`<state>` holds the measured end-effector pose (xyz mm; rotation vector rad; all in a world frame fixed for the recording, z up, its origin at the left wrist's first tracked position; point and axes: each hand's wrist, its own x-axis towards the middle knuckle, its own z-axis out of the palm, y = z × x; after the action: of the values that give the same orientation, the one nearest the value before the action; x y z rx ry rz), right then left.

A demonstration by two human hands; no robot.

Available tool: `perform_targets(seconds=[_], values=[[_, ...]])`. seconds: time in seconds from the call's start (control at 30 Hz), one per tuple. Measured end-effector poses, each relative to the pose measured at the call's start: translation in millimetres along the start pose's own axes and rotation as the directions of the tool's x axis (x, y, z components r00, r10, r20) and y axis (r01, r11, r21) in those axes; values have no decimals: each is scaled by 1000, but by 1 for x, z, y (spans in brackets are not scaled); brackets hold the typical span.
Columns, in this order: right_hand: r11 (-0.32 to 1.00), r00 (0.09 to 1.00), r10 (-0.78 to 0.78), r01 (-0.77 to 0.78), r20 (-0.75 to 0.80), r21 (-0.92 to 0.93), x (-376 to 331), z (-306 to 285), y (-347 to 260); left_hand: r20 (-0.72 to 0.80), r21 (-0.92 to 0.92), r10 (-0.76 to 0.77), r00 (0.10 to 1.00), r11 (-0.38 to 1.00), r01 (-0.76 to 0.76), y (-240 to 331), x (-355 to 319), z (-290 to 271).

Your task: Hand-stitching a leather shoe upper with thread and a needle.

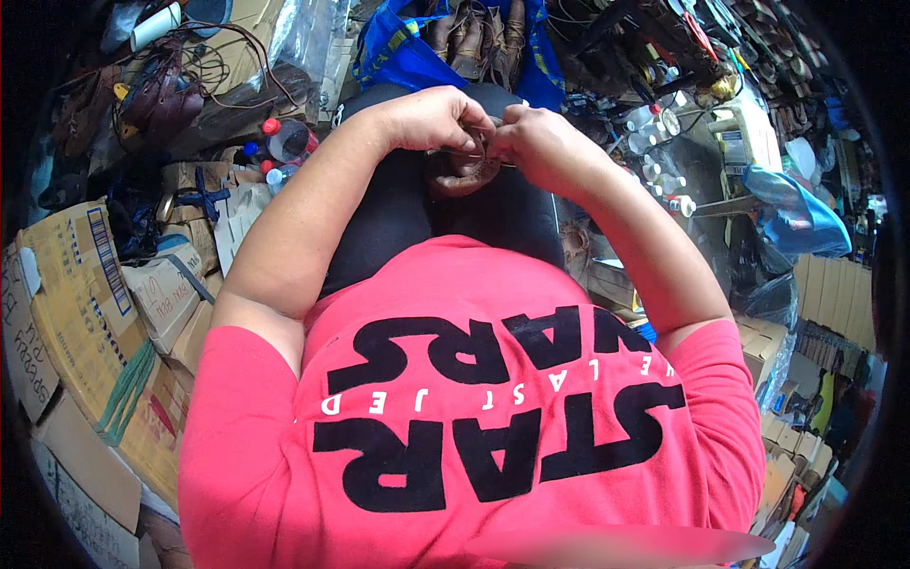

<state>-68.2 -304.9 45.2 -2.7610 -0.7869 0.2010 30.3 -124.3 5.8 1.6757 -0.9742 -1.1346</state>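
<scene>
the brown leather-like piece (462, 177) is held above the dark trousers (379, 213), between two hands. the left hand (438, 119) is pinched on its far edge, and the right hand (536, 137) seems clamped on the other side, its fingertips partly hidden. i judge it light, bendable but rather firm, not fragile; the edge is good for holding. beyond, a blue bag (393, 47) contains similar brown pieces (467, 47).

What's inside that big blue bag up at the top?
In the blue bag you can see several long, brown, leathery-looking pieces lying close together. They cover whatever is deeper down, and the picture's top edge cuts off the rest.
</scene>
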Motion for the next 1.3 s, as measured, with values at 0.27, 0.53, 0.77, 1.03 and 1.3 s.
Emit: perform_targets(seconds=[0.27,0.53,0.77,1.03,1.3], values=[[297,941,307,-237,142,925,-35,22,42,-478,494,199,856,866,74,4,-54,31],[288,669,711,3,-215,958,-16,62,42,-750,-39,112,652,976,-213,-7,-69,18],[-682,888,459,340,17,647,-17,41,23,-523,-799,137,841,266,-540,11,-41,39],[-543,842,482,70,242,837,-68,52,48,-575,-679,-216,789,664,-314,0,-72,9],[434,755,655,-360,-16,826,-74,-1,35,-753,443,297,587,888,119,-20,-121,-37]])
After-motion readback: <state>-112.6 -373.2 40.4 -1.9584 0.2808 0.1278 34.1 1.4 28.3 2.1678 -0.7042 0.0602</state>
